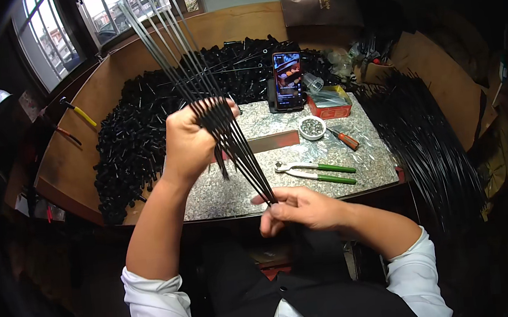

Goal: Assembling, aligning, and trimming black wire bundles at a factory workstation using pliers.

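My left hand (191, 137) is closed around a bundle of long, thin black rods (241, 153), raised above the bench and slanting. Their upper ends fan out toward the window and look pale in its light. My right hand (302, 210) pinches the lower ends, which come together between thumb and fingers near the bench's front edge. Below my left hand some short black ends (223, 166) hang down. Under the rods is a speckled stone work surface (226, 191). Green-handled pincers (319, 172) lie on it, beyond my right hand.
Black small parts (135, 133) are heaped left and behind. A phone (287, 82) stands upright near a red-yellow box (329, 102), a white dish of small metal pieces (312, 128) and an orange-handled tool (345, 139). More black rods (423, 136) lie right; a hammer (78, 111) hangs left.
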Demonstrator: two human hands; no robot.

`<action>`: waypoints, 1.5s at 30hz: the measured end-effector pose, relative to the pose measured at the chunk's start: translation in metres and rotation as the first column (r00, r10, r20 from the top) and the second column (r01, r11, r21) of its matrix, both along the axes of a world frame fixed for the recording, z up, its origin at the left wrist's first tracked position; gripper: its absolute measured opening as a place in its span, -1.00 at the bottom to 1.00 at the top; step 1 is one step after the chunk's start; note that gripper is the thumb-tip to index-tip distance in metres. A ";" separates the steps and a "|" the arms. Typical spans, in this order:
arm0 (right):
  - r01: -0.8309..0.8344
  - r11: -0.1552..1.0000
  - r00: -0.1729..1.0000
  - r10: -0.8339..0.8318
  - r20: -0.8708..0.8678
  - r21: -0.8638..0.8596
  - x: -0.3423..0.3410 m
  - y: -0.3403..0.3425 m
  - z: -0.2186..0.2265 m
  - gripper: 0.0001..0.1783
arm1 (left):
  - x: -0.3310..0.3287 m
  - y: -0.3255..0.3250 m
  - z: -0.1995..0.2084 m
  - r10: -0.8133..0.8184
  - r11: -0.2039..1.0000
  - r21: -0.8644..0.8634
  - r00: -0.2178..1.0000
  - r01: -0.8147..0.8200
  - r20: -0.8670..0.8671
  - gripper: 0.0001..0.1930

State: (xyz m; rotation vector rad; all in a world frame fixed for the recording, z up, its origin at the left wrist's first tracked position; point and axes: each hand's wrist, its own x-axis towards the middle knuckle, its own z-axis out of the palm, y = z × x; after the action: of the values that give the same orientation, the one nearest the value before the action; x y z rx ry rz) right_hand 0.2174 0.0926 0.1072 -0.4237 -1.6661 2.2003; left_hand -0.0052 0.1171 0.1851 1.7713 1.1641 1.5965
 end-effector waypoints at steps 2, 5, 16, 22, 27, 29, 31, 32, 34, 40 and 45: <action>0.083 0.995 0.996 -0.085 -0.018 -0.062 -0.007 -0.011 -0.003 -0.67 | -0.002 0.017 0.005 -0.039 0.987 0.155 0.999 0.044 -0.038 -0.85; 0.146 0.988 0.989 -0.145 0.017 -0.047 -0.023 -0.013 -0.030 -0.70 | -0.009 0.026 -0.010 -0.069 0.973 0.217 0.996 0.079 -0.053 -0.80; 0.175 0.913 0.940 -0.266 0.215 0.368 -0.027 -0.021 -0.195 -0.68 | -0.017 -0.042 -0.110 -0.268 0.953 -0.076 0.701 0.293 -0.661 -0.44; 0.057 0.820 0.873 -0.317 0.369 0.570 -0.040 -0.005 -0.237 -0.60 | -0.028 -0.062 -0.122 -0.374 0.924 -0.294 0.405 0.246 -0.835 -0.11; 0.041 0.648 0.869 -0.399 0.293 0.761 -0.036 0.022 -0.341 -0.61 | 0.008 -0.051 -0.153 -0.240 0.967 -0.182 0.411 0.176 -0.879 -0.01; -0.099 0.718 0.866 -0.279 0.415 0.689 -0.038 0.027 -0.353 -0.64 | 0.013 -0.049 -0.164 -0.186 0.977 -0.136 0.358 0.161 -0.915 -0.05; 0.119 0.563 0.920 -0.371 0.122 0.818 -0.041 0.002 -0.263 -0.66 | 0.004 -0.055 -0.172 -0.050 0.991 -0.003 0.359 0.131 -0.932 -0.19; 0.019 0.586 0.901 -0.361 0.239 0.810 -0.039 0.008 -0.269 -0.63 | 0.005 -0.053 -0.173 -0.052 0.990 0.000 0.365 0.140 -0.930 -0.19; 0.036 0.630 0.893 -0.370 0.258 0.776 -0.019 0.009 -0.278 -0.62 | 0.005 -0.050 -0.178 0.010 0.974 0.103 0.418 0.200 -0.908 -0.27; 0.215 0.549 0.890 -0.450 0.069 0.808 -0.006 -0.015 -0.195 -0.83 | 0.002 -0.051 -0.174 -0.072 0.976 0.032 0.463 0.215 -0.884 -0.23; 0.238 0.556 0.823 -0.551 0.139 0.796 -0.004 -0.029 -0.132 -0.76 | 0.008 -0.052 -0.172 0.005 0.998 0.029 0.405 0.055 -0.915 -0.13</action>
State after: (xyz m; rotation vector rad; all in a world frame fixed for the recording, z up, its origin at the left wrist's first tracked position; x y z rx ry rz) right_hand 0.2131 0.0634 -0.0246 -0.9106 -2.2142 0.9619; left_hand 0.0024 0.0653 0.0130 2.8154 1.4907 0.4629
